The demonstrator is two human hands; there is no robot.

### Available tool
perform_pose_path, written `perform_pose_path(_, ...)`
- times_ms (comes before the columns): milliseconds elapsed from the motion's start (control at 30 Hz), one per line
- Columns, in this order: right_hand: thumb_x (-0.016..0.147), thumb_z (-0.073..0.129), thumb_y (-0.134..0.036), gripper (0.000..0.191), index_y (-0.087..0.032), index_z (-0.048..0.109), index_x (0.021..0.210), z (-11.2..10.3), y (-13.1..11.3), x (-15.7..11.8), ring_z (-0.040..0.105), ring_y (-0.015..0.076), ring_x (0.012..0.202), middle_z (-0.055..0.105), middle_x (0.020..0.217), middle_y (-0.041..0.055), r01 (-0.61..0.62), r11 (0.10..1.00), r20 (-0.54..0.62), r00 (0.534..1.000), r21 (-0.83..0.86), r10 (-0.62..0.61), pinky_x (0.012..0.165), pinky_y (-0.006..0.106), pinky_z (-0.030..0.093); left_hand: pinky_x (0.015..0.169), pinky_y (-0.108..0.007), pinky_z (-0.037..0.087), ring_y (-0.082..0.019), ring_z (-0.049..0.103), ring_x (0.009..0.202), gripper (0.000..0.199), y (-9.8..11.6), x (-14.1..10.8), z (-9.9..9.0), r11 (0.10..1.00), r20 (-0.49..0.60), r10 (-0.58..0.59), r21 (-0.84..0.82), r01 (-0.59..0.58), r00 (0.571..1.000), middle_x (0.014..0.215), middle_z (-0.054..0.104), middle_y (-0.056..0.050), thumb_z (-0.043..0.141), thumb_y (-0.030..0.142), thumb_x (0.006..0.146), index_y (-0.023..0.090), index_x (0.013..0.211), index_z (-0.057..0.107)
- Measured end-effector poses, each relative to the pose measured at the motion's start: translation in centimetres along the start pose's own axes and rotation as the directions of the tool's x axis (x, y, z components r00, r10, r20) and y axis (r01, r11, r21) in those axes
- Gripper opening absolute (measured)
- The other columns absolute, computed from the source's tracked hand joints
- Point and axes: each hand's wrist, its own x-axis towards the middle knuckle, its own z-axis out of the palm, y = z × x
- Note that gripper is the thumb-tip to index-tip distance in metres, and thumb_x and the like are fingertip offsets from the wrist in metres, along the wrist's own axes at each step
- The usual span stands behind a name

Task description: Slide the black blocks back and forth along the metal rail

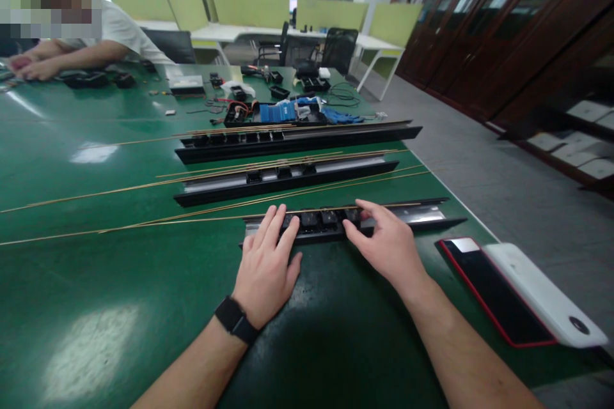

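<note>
The nearest black channel [425, 215] lies across the green table, with several black blocks [329, 218] in a row inside it and a thin tan rod along its top. My left hand [268, 262] rests with spread fingers over the channel's left part, fingertips at the leftmost block. At the right end of the row, my right hand [386, 236] has its thumb and forefinger around the last black block [352, 214]. Beyond it lie a second channel [288, 184] holding small black blocks and a third, longer channel [297, 142].
Long thin rods [144, 222] reach left across the green table [119, 281]. A red-edged black device [499, 294] and a white device [542, 294] lie at right. Blue gloves, a tray and cables sit behind the channels. Another person's hands [38, 67] are at back left.
</note>
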Motion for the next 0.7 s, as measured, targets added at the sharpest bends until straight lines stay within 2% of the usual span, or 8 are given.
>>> perform_pose_path(100,0.087,0.071,-0.047,0.047,-0.021,0.069,0.126,0.37,0.13,-0.19,0.07,0.0225,0.087,0.073,0.1,0.0047,0.026,0.999,-0.016,1.0,-0.026,-0.026,0.078,0.036,0.053,0.108,-0.057,0.052,-0.035,0.034,0.158,0.06,-0.01,0.01,0.01,1.0,-0.004,0.004,-0.002,-0.004,1.0,0.169,0.038,-0.017,0.062,0.023,0.096,0.019,0.154,0.048)
perform_pose_path(233,0.086,0.071,-0.052,0.045,-0.022,0.063,0.119,0.72,0.22,-0.29,0.069,0.0214,0.078,0.068,0.089,0.0009,-0.045,0.997,0.02,0.999,-0.055,0.046,0.07,0.035,0.049,0.108,-0.056,0.052,-0.034,0.034,0.158,0.059,0.0,0.06,0.02,1.0,-0.011,0.011,0.001,-0.011,1.0,0.169,0.039,-0.017,0.061,0.023,0.096,0.018,0.154,0.048)
perform_pose_path(367,0.086,0.07,-0.054,0.042,-0.023,0.061,0.113,0.8,0.04,-0.39,0.067,0.0209,0.078,0.066,0.087,0.0002,-0.065,0.996,0.0,0.998,-0.069,0.065,0.072,0.034,0.047,0.109,-0.057,0.052,-0.034,0.034,0.158,0.06,0.05,0.07,-0.03,1.0,-0.006,0.002,-0.003,-0.003,1.0,0.169,0.039,-0.017,0.061,0.022,0.095,0.018,0.154,0.048)
perform_pose_path(500,0.085,0.07,-0.056,0.036,-0.023,0.063,0.099,0.66,-0.22,-0.44,0.064,0.0213,0.078,0.066,0.087,0.002,-0.073,0.989,-0.012,0.997,-0.13,0.072,0.069,0.034,0.043,0.109,-0.057,0.051,-0.035,0.034,0.159,0.059,0.08,0.05,-0.12,1.0,0.0,0.001,-0.004,-0.001,1.0,0.168,0.039,-0.017,0.06,0.022,0.096,0.019,0.154,0.048)
perform_pose_path(700,0.085,0.068,-0.058,0.035,-0.024,0.058,0.085,0.63,-0.65,-0.38,0.059,0.0193,0.069,0.066,0.082,0.0024,-0.105,0.98,-0.005,0.994,-0.168,0.106,0.064,0.033,0.038,0.108,-0.056,0.052,-0.034,0.033,0.159,0.058,0.06,0.04,-0.15,1.0,0.003,0.007,0.013,-0.007,1.0,0.169,0.038,-0.017,0.059,0.024,0.098,0.018,0.154,0.048)
